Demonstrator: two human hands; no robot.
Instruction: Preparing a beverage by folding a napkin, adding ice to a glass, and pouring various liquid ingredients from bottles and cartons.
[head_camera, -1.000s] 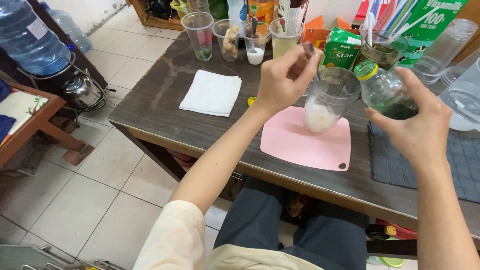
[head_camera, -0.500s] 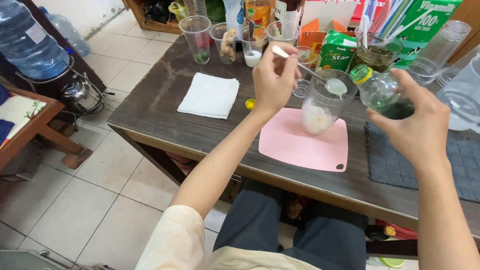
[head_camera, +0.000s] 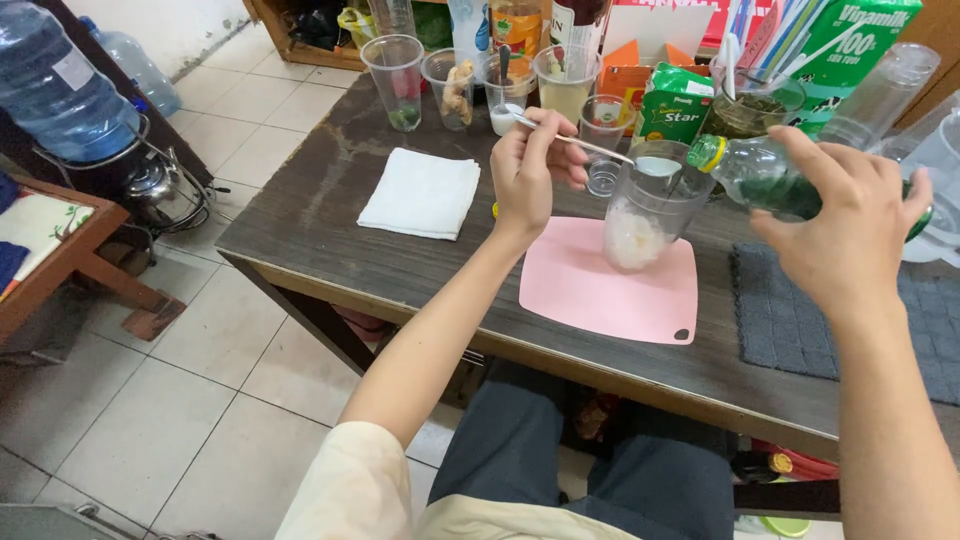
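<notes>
You're at a home drinks counter: beyond your fingers (head_camera: 560, 135) a row of plastic cups (head_camera: 395, 75) and juice and milk cartons (head_camera: 672, 105) lines the dark wooden table (head_camera: 300, 240). Left of them, big water jugs (head_camera: 55, 85) and a kettle (head_camera: 160, 190) stand on the tiled floor (head_camera: 150, 400).

One head-worn camera looks steeply down and forward from above the seated person, close over the near edge of the dark table (head_camera: 300, 250). Its far edge is crowded at the frame's top, with tiled floor at left.
</notes>
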